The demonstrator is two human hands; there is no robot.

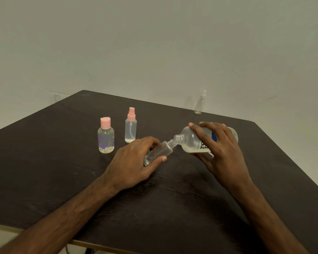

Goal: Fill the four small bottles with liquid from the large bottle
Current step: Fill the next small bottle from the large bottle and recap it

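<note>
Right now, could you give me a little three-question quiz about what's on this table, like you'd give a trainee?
1. True or false: the big bottle is standing upright.
2. Which hand holds the small open bottle: A) left hand B) right hand
3. How many bottles on the table have pink caps?

Key:
1. False; it is tipped, neck against the small bottle's mouth.
2. A.
3. Two: the round bottle and the spray bottle. A clear spray bottle stands at the far edge.
</note>
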